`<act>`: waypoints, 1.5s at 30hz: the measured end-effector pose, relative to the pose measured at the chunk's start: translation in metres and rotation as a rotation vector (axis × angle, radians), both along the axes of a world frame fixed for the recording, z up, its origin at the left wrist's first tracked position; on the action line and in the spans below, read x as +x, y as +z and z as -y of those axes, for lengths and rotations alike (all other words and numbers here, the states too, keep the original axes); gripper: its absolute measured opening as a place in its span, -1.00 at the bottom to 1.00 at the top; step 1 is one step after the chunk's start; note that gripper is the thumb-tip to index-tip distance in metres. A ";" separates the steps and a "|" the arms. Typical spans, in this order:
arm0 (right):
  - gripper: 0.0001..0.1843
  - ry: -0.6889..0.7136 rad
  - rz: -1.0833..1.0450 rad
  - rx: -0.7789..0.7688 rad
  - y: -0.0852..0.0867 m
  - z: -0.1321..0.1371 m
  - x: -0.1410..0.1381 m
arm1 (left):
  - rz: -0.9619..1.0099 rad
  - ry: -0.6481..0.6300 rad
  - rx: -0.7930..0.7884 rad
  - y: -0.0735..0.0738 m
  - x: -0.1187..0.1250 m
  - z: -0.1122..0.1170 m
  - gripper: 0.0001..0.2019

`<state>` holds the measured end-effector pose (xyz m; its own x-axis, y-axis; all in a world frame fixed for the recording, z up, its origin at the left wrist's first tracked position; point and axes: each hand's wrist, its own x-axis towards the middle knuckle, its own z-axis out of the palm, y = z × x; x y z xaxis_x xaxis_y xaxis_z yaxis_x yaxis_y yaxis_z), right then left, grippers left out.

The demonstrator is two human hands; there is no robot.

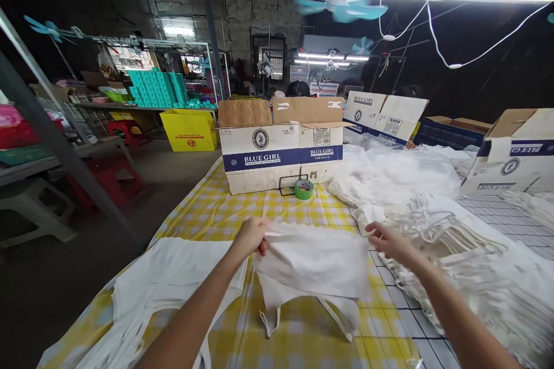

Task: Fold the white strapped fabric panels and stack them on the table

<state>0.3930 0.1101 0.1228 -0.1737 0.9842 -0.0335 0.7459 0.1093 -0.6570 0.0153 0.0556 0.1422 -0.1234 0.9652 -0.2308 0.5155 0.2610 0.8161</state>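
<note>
A white camisole (311,265) hangs upside down over the table, its hem at the top and thin straps dangling below. My left hand (251,236) is closed around the hem's left corner. At the right corner, my right hand (385,240) pinches the edge between thumb and fingers. The cloth is stretched between both hands and slightly blurred. Beneath and beside my left forearm lies a flat spread of white camisoles (173,265). To the right of my right hand sits a large heap of folded white garments (459,259) with straps.
A yellow checked cloth (208,213) covers the table. At its back stand a white-and-blue carton (259,155) and green tape (303,188). Clear plastic bags (393,173) lie behind the heap. More cartons (511,155) stand right. Part of a person's head (298,89) shows behind the carton.
</note>
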 end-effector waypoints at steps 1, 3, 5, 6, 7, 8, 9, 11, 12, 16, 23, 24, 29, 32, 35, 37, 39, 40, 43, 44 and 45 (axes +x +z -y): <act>-0.75 -0.008 0.055 0.048 -0.018 -0.004 -0.006 | -0.038 0.017 -0.025 -0.019 0.002 -0.004 -0.60; -0.69 0.024 0.117 0.098 -0.048 -0.007 -0.018 | -0.095 0.047 -0.062 -0.053 0.003 -0.008 -0.65; -0.69 0.114 0.118 0.096 -0.066 -0.004 -0.029 | -0.132 0.073 -0.081 -0.076 0.001 -0.011 -0.67; -0.71 0.158 0.124 0.097 -0.071 -0.003 -0.034 | -0.150 0.084 -0.089 -0.083 -0.002 -0.012 -0.67; -0.73 0.196 0.131 0.100 -0.074 -0.003 -0.038 | -0.166 0.092 -0.095 -0.088 -0.005 -0.014 -0.68; -0.75 0.224 0.140 0.105 -0.076 -0.003 -0.043 | -0.180 0.099 -0.097 -0.091 -0.008 -0.017 -0.69; -0.75 0.244 0.150 0.111 -0.077 -0.005 -0.047 | -0.192 0.106 -0.089 -0.092 -0.011 -0.020 -0.70; -0.73 0.267 0.172 0.126 -0.081 -0.011 -0.057 | -0.214 0.116 -0.037 -0.094 -0.016 -0.026 -0.74; -0.72 0.273 0.180 0.134 -0.084 -0.014 -0.062 | -0.224 0.118 0.003 -0.094 -0.018 -0.028 -0.76; -0.67 0.291 0.221 0.158 -0.100 -0.028 -0.083 | -0.232 0.055 0.140 -0.100 -0.022 -0.032 -0.81; -0.79 0.250 0.254 0.155 -0.121 -0.038 -0.087 | -0.188 -0.308 0.190 -0.107 -0.028 -0.025 -0.87; -0.80 0.250 0.246 0.155 -0.122 -0.038 -0.085 | -0.191 -0.342 0.187 -0.106 -0.031 -0.025 -0.86; -0.72 0.242 0.170 0.160 -0.124 -0.040 -0.076 | -0.210 -0.463 0.157 -0.101 -0.049 -0.027 -0.82; -0.81 0.255 0.098 0.128 -0.126 -0.042 -0.072 | -0.223 -0.494 0.146 -0.102 -0.058 -0.028 -0.86; -0.87 0.260 -0.005 0.108 -0.125 -0.042 -0.073 | -0.243 -0.482 0.153 -0.101 -0.061 -0.026 -0.98; -0.90 0.264 -0.093 0.096 -0.120 -0.041 -0.073 | -0.248 -0.484 0.164 -0.094 -0.060 -0.024 -0.98; -0.93 0.275 -0.199 0.077 -0.110 -0.039 -0.073 | -0.184 -0.500 0.177 -0.080 -0.056 -0.021 -0.95; -0.94 0.282 -0.256 0.061 -0.104 -0.039 -0.072 | -0.114 -0.511 0.182 -0.070 -0.055 -0.019 -0.92; -0.91 0.298 -0.422 -0.006 -0.080 -0.036 -0.065 | 0.205 -0.529 0.168 -0.036 -0.054 -0.013 -0.82; -0.89 0.299 -0.469 -0.026 -0.071 -0.035 -0.061 | 0.308 -0.522 0.169 -0.024 -0.055 -0.011 -0.80; -0.88 0.296 -0.505 -0.039 -0.062 -0.034 -0.058 | 0.399 -0.507 0.183 -0.014 -0.056 -0.009 -0.79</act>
